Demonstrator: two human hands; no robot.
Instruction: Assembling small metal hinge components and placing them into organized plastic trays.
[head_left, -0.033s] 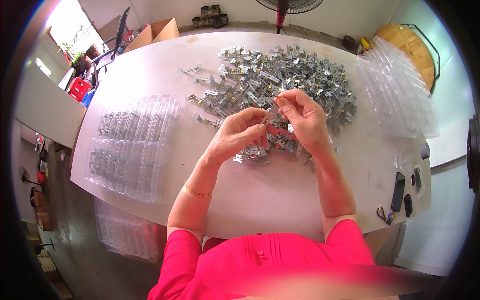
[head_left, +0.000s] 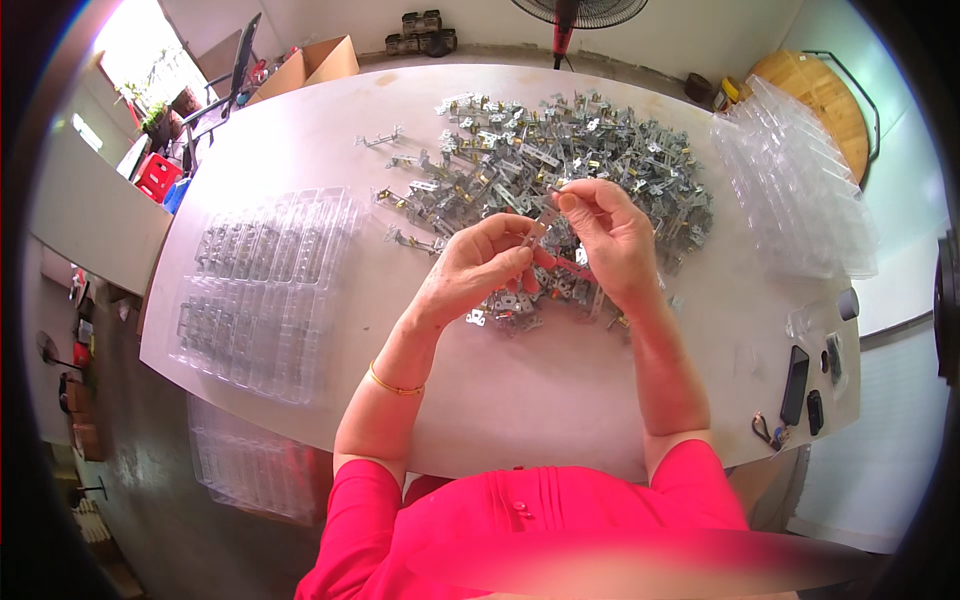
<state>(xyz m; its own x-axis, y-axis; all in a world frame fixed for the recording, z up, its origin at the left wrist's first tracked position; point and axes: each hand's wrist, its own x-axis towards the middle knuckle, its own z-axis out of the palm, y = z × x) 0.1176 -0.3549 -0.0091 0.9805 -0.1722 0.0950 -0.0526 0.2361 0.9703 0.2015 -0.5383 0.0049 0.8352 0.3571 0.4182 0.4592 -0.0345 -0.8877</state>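
Note:
Over the near side of a heap of small metal brackets point(head_left: 590, 150), both hands hold one silvery metal bracket point(head_left: 541, 228) between them. My left hand point(head_left: 478, 262) is closed, pinching the bracket's lower end between thumb and fingers. Thumb and bent fingers of my right hand point(head_left: 612, 235) pinch at its upper end. Whether the right fingers hold a second small part is too small to make out. Some pieces in the heap show brass-coloured bits, and a few lie apart at its left edge. My fingers hide part of the heap below them.
Clear plastic trays point(head_left: 262, 290) with metal parts in their left compartments lie to the left on the white table point(head_left: 540, 390). More clear trays point(head_left: 790, 180) are stacked at the right. A phone point(head_left: 795, 386), a key ring point(head_left: 768, 431) and small items lie at the right edge.

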